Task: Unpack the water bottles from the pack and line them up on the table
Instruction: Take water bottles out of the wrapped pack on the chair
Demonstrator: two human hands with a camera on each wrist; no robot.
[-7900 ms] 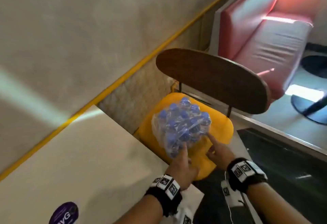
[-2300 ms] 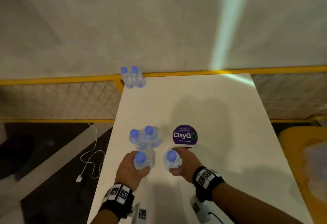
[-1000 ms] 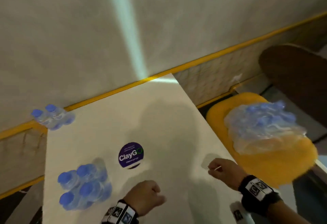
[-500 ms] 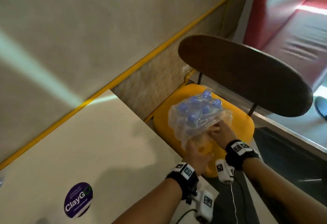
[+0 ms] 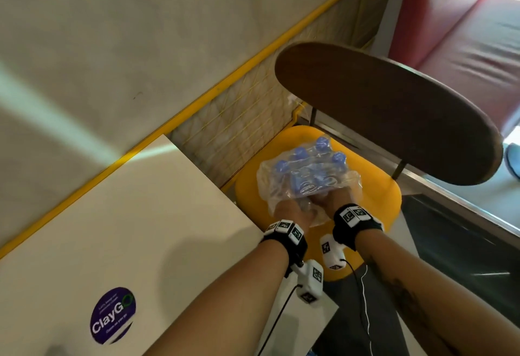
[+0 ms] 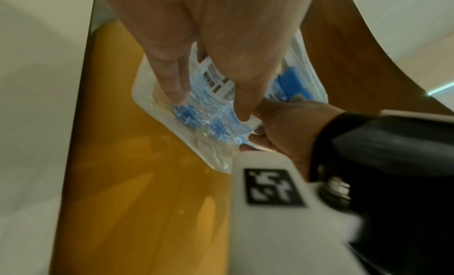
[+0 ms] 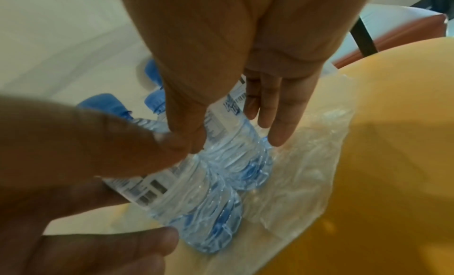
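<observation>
Lying tilted on the yellow chair seat [image 5: 377,195], the pack [image 5: 306,175] of water bottles is seen with its clear plastic wrap torn open at the end nearest the person, blue caps pointing toward the dark wooden backrest [image 5: 388,113]. Both hands are pushed into the open end of the pack. The left hand [image 5: 292,212] is wrapped round one bottle [image 6: 211,96]; in the left wrist view its fingers [image 6: 172,81] are curled over the ribbed body and the barcode label. The right hand [image 5: 333,201] is closed on a neighbouring bottle [image 7: 230,141]; in the right wrist view its thumb and fingers [image 7: 275,112] are seen clasped on either side of the label. A second bottle [image 7: 196,207], beside the first in that view, is gripped by the left hand [image 7: 73,182] at the frame's lower left. Both bottles lie on loose crumpled wrap spread on the seat. More blue caps [image 5: 320,156] are visible farther inside the pack, still under film. The white surface [image 5: 118,229] stands just left of the chair; no bottles on it are in view here. A round purple sticker [image 5: 112,315] marked ClayGo is seen on the surface, well apart from the chair. A red padded bench [image 5: 464,35] lies beyond the backrest.
</observation>
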